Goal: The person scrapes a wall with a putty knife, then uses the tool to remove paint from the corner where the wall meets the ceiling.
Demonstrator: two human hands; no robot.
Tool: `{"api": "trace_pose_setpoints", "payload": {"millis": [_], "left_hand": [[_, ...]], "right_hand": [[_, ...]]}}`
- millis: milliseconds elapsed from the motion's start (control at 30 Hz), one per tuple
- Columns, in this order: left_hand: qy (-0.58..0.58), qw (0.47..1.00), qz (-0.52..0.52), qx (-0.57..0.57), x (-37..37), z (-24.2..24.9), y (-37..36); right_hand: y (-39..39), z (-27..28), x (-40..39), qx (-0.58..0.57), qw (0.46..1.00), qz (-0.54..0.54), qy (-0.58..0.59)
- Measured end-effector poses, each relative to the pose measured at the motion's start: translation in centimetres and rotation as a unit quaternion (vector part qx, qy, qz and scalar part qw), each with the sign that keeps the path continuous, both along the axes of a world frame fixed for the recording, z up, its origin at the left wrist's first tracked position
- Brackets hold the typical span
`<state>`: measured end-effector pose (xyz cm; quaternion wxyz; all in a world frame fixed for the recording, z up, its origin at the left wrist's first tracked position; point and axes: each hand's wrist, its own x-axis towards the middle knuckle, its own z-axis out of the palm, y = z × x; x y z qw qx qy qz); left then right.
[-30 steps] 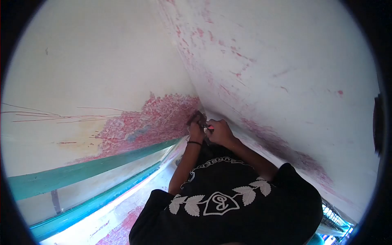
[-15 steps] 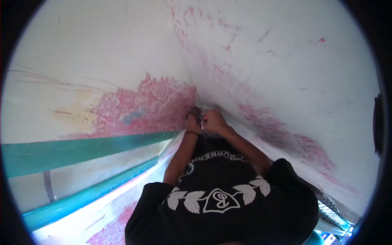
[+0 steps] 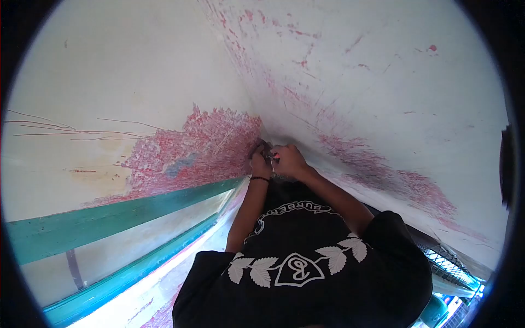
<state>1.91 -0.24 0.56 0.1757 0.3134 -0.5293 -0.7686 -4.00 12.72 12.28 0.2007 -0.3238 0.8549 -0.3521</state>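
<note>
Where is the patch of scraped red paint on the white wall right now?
In the head view, the patch of scraped red paint lies left of centre on the white wall, just above the green strip and beside the left hand.

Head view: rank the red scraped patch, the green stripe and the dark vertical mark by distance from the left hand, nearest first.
1. Red scraped patch: touching the left hand, spreading to its left.
2. Green stripe: below the patch, running left and down.
3. Dark vertical mark: far lower left, under the stripe.
</note>
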Motion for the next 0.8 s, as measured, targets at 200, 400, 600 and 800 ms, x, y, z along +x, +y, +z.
{"api": "trace_pose_setpoints", "payload": {"millis": [200, 400, 600, 800], "left_hand": [[0.052, 0.950, 0.105, 0.290, -1.0, 1.6, 0.1], [0.027, 0.957, 0.105, 0.269, -0.5, 1.8, 1.0], [-0.007, 0.996, 0.011, 0.085, -0.2, 2.5, -0.1], [0.093, 0.953, 0.064, 0.280, 0.3, -0.7, -0.5]], "right_hand": [[0.6, 0.8, 0.9, -0.024, 1.000, -0.010, 0.008], [2.3, -0.7, 2.1, -0.054, 0.998, -0.023, 0.036], [-0.9, 0.3, 0.2, -0.006, 1.000, 0.010, 0.015], [-0.3, -0.8, 1.6, -0.002, 1.000, -0.006, 0.026]]}}
